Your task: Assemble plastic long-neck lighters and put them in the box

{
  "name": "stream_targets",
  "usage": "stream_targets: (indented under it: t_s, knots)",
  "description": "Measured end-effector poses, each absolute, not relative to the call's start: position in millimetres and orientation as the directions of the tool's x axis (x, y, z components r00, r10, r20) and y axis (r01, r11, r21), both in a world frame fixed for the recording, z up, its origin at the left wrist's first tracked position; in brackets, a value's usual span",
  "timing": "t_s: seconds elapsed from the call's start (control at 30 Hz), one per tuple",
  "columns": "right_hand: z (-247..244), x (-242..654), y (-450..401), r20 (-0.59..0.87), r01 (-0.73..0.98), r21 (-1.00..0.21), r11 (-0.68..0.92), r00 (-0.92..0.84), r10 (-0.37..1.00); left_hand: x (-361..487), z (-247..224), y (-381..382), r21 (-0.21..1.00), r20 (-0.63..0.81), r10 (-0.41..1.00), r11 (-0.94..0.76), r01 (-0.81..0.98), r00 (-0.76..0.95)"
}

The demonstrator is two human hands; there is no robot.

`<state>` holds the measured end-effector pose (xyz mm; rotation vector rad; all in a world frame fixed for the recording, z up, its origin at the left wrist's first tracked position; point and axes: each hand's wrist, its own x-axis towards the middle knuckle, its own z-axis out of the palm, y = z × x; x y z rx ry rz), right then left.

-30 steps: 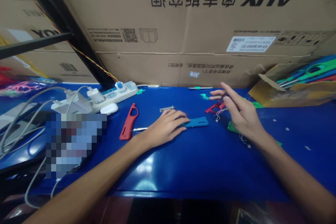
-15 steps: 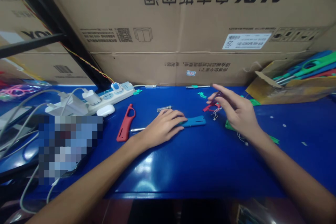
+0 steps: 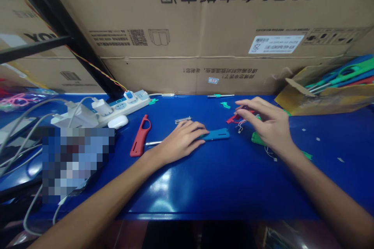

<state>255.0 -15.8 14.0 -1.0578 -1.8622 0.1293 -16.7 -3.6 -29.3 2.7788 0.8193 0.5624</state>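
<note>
Blue flat slotted handle (image 3: 216,134) under left hand (image 3: 181,142) fingers; right hand (image 3: 270,126) fingers spread, empty.

Dim indoor light, cool cast, colours saturated. Glossy blue table (image 3: 222,179) throws soft white glare near the front edge, just beside the left forearm, plus fainter sheen at far left. Shadows weak and diffuse under both hands. Strong wide-angle distortion: the cardboard box (image 3: 204,27) bows, edges stretch, forearms balloon toward the bottom corners. Centre reasonably sharp, box print readable; periphery soft and smeared. Pixelated block (image 3: 77,163) masks an area at left. Bottom strip under the table falls nearly black.
</note>
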Motion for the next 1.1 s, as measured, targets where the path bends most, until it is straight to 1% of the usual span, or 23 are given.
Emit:
stream_targets:
  t_s: [0.07, 0.2, 0.33, 0.43, 0.53, 0.7, 0.9, 1.0, 1.1]
  knots:
    - [14.3, 255.5, -16.2, 0.671, 0.619, -0.493, 0.612, -0.177, 0.720, -16.8, -28.8, -3.7, 0.282, 0.302, 0.555, -0.829, 0.483, 0.775]
    - [15.4, 256.5, -17.4, 0.649, 0.577, -0.506, 0.641, -0.235, 0.724, -16.9, -28.7, -3.7, 0.286, 0.306, 0.558, -0.827, 0.484, 0.771]
    - [17.0, 255.6, -17.2, 0.664, 0.600, -0.518, 0.610, -0.168, 0.729, -16.8, -30.2, -3.4, 0.285, 0.313, 0.550, -0.832, 0.476, 0.774]
    - [16.2, 255.3, -15.9, 0.705, 0.637, -0.483, 0.600, -0.123, 0.699, -16.6, -30.7, -3.5, 0.283, 0.314, 0.550, -0.832, 0.477, 0.774]
    - [15.2, 257.2, -15.9, 0.713, 0.639, -0.444, 0.628, -0.173, 0.680, -16.3, -29.8, -4.0, 0.282, 0.306, 0.556, -0.828, 0.484, 0.773]
    - [17.6, 261.3, -19.5, 0.638, 0.595, -0.443, 0.671, -0.317, 0.702, -16.0, -28.0, -4.5, 0.291, 0.305, 0.559, -0.826, 0.483, 0.771]
    - [16.6, 262.7, -17.9, 0.711, 0.624, -0.398, 0.673, -0.254, 0.656, -16.6, -28.8, -4.0, 0.277, 0.317, 0.546, -0.835, 0.475, 0.775]
    - [15.6, 262.5, -16.8, 0.672, 0.619, -0.391, 0.681, -0.314, 0.671, -16.8, -29.1, -4.0, 0.273, 0.316, 0.546, -0.835, 0.477, 0.776]
    - [16.5, 261.8, -16.7, 0.657, 0.584, -0.423, 0.693, -0.328, 0.678, -16.4, -28.8, -4.3, 0.272, 0.318, 0.544, -0.837, 0.475, 0.777]
